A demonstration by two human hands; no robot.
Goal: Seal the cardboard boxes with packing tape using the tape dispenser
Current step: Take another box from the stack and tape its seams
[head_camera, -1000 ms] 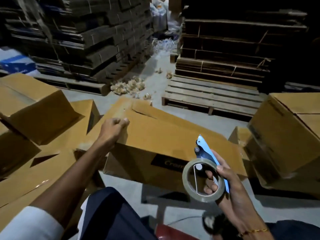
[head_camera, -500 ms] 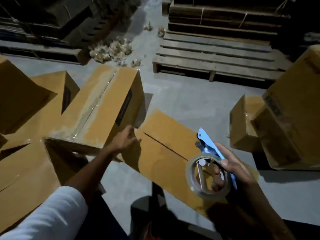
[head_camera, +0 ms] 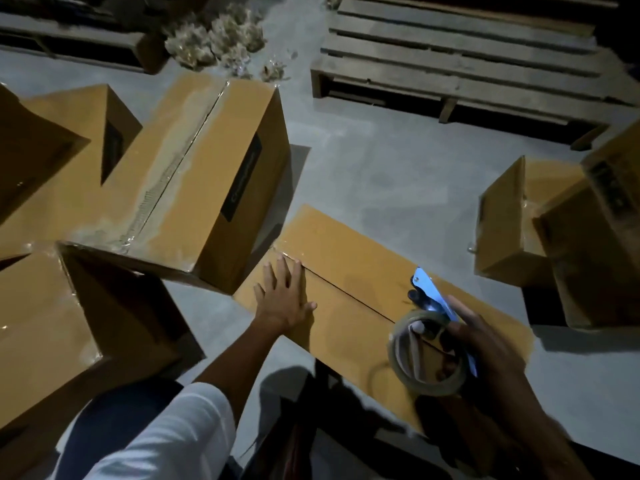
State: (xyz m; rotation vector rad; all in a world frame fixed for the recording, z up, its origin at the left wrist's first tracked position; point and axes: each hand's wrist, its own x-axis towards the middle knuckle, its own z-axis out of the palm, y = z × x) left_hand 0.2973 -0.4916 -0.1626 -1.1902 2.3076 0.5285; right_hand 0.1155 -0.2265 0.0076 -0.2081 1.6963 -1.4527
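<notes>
A cardboard box (head_camera: 349, 268) stands in front of me with its two top flaps closed and a dark open seam running along the middle. My left hand (head_camera: 282, 296) lies flat on the near-left end of that top, fingers straight beside the seam. My right hand (head_camera: 485, 344) grips a blue tape dispenser (head_camera: 433, 299) with a roll of clear tape (head_camera: 426, 358), held above the right end of the box. A taped box (head_camera: 194, 174) sits to the left, a strip of tape along its top seam.
More cardboard boxes (head_camera: 52, 323) crowd the left side, and two more boxes (head_camera: 561, 230) stand at the right. A wooden pallet (head_camera: 460, 60) lies on the grey floor beyond, with a pile of crumpled scraps (head_camera: 214, 43) to its left.
My left hand let go of the taped box, which now rests at the left, and came down flat on the untaped box. My view tilted downward; the dispenser stayed in my right hand.
</notes>
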